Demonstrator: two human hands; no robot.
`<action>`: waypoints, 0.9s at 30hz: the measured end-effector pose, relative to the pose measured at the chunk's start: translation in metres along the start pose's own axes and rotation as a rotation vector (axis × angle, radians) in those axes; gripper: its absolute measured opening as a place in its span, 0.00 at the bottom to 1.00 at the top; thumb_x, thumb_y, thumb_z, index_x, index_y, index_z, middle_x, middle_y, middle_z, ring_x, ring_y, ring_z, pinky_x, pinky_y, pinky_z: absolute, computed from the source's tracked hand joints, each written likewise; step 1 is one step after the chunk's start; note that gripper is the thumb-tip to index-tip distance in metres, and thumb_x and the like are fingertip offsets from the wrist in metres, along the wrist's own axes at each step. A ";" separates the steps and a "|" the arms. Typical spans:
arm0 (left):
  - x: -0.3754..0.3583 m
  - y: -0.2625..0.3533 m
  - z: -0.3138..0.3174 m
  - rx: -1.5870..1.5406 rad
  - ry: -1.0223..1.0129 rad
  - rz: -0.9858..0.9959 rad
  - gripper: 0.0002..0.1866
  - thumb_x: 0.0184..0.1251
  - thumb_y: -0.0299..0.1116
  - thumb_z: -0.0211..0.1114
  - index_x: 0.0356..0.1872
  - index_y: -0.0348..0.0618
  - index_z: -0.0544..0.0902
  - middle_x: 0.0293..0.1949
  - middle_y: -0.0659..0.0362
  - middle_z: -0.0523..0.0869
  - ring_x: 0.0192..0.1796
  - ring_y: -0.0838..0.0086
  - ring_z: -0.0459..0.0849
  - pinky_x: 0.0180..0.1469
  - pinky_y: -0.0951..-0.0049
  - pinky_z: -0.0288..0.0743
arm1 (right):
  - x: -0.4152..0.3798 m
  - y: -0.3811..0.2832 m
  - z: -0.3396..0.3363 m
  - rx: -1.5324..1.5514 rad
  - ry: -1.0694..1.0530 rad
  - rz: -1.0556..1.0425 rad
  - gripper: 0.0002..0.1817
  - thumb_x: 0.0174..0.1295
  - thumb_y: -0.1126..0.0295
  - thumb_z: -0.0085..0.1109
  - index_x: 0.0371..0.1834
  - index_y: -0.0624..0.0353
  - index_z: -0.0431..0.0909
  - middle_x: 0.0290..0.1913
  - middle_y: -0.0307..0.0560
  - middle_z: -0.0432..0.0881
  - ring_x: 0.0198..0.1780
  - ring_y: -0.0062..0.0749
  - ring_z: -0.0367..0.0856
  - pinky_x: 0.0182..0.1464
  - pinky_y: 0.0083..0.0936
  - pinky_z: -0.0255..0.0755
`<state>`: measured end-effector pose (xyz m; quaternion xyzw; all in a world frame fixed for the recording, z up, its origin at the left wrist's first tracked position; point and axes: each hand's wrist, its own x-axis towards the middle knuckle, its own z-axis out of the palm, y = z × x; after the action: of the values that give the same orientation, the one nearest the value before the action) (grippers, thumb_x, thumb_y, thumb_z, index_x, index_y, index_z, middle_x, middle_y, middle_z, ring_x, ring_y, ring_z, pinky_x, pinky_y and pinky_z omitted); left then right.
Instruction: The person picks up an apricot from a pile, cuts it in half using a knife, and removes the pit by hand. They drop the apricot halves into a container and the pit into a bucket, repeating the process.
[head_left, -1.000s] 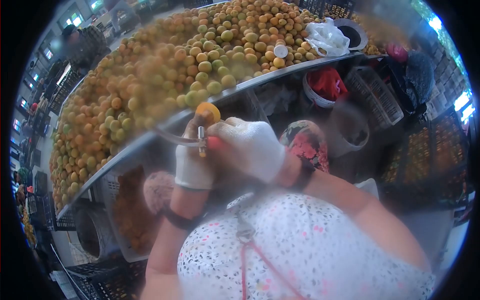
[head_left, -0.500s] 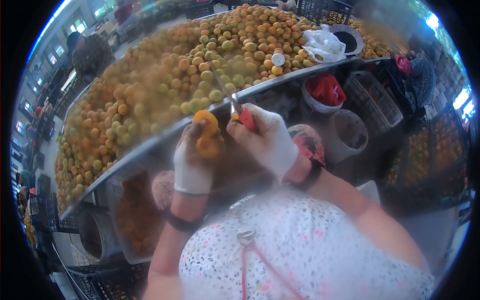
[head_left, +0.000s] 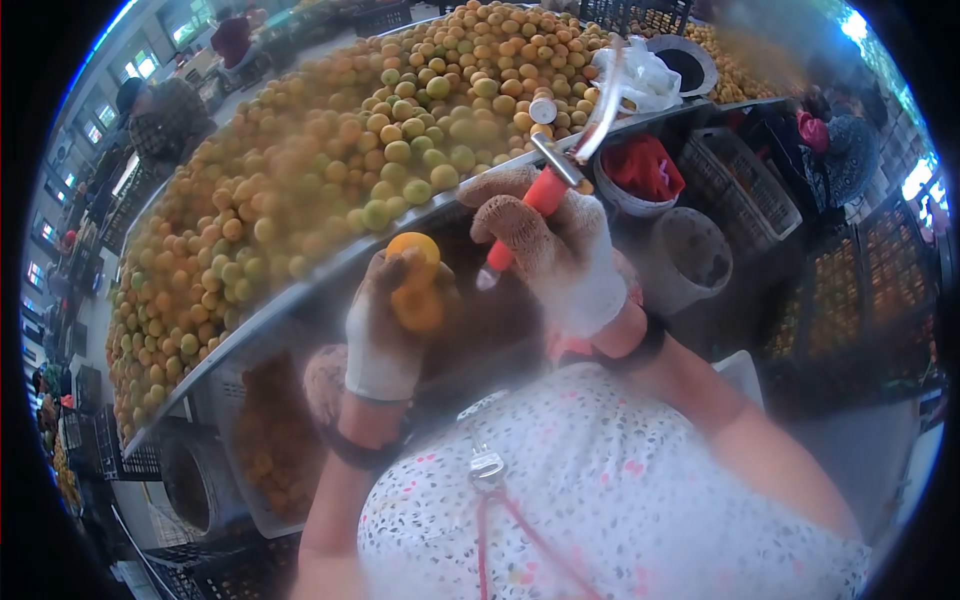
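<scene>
My left hand (head_left: 385,335), in a white glove with stained fingers, holds an opened orange fruit (head_left: 416,285) in front of the metal table edge. To its right, my right hand (head_left: 560,250), gloved as well, is wrapped round the red handle of a knife (head_left: 547,192). The curved blade points up and to the right, apart from the fruit. Behind both hands lies a large heap of orange and green fruit (head_left: 400,150) on the table. The middle of the view is hazy, which blurs the fruit in my left hand.
A crate of orange pieces (head_left: 275,450) stands below left, beside a bucket (head_left: 190,480). On the right are a bucket with red cloth (head_left: 640,175), a pale bucket (head_left: 692,260) and a grey crate (head_left: 740,185). People sit at the back left and right.
My right hand has opened its grip somewhat and turned the knife, so the blade now points up and right instead of up and left. My left hand still holds the fruit in nearly the same place.
</scene>
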<state>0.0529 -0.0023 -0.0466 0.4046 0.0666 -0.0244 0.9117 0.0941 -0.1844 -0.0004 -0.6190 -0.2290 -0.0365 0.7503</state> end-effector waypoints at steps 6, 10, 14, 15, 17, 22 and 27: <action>0.002 -0.004 0.007 0.059 -0.103 0.085 0.27 0.69 0.38 0.62 0.66 0.40 0.70 0.44 0.51 0.81 0.41 0.64 0.84 0.37 0.64 0.80 | -0.001 -0.007 0.003 0.198 -0.025 0.140 0.08 0.68 0.70 0.66 0.43 0.63 0.82 0.31 0.35 0.80 0.30 0.12 0.75 0.30 0.14 0.68; -0.002 -0.003 0.010 0.172 -0.072 0.113 0.29 0.69 0.32 0.61 0.70 0.42 0.67 0.48 0.53 0.80 0.42 0.66 0.84 0.39 0.65 0.81 | 0.001 0.015 0.002 0.107 -0.115 0.012 0.06 0.69 0.71 0.64 0.39 0.62 0.82 0.31 0.33 0.80 0.31 0.14 0.76 0.31 0.13 0.68; -0.001 -0.005 0.003 0.336 -0.096 0.154 0.29 0.67 0.27 0.61 0.69 0.40 0.68 0.50 0.55 0.80 0.43 0.69 0.83 0.40 0.69 0.82 | -0.001 0.020 0.002 0.393 -0.124 0.136 0.04 0.69 0.74 0.62 0.38 0.63 0.82 0.31 0.36 0.81 0.31 0.17 0.78 0.33 0.15 0.70; -0.002 -0.006 0.005 0.337 -0.096 0.153 0.29 0.67 0.27 0.61 0.69 0.40 0.68 0.50 0.55 0.80 0.43 0.69 0.83 0.40 0.69 0.82 | 0.000 0.020 0.001 0.196 -0.153 0.019 0.04 0.69 0.74 0.62 0.38 0.64 0.82 0.31 0.38 0.82 0.32 0.18 0.80 0.34 0.16 0.72; -0.006 -0.008 0.011 0.422 -0.085 0.223 0.27 0.66 0.26 0.60 0.68 0.38 0.69 0.49 0.55 0.80 0.42 0.72 0.83 0.38 0.73 0.81 | -0.001 0.019 0.002 -0.001 -0.181 -0.098 0.04 0.69 0.75 0.61 0.38 0.64 0.82 0.32 0.40 0.83 0.33 0.19 0.81 0.34 0.18 0.74; -0.008 -0.007 0.007 0.490 -0.104 0.252 0.26 0.65 0.25 0.61 0.65 0.38 0.70 0.49 0.56 0.80 0.41 0.74 0.82 0.36 0.76 0.79 | -0.010 0.021 0.011 0.054 -0.048 -0.143 0.07 0.69 0.72 0.61 0.38 0.64 0.82 0.32 0.43 0.85 0.31 0.22 0.82 0.32 0.20 0.74; -0.015 0.000 0.013 0.434 -0.134 0.182 0.25 0.64 0.28 0.62 0.64 0.40 0.72 0.48 0.56 0.79 0.40 0.74 0.81 0.37 0.75 0.78 | 0.001 0.006 0.000 0.268 -0.155 0.300 0.14 0.74 0.65 0.54 0.29 0.60 0.76 0.34 0.47 0.82 0.37 0.27 0.79 0.43 0.24 0.74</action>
<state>0.0397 -0.0117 -0.0362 0.5929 -0.0375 0.0176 0.8042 0.0971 -0.1826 -0.0059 -0.5417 -0.1944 0.1540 0.8032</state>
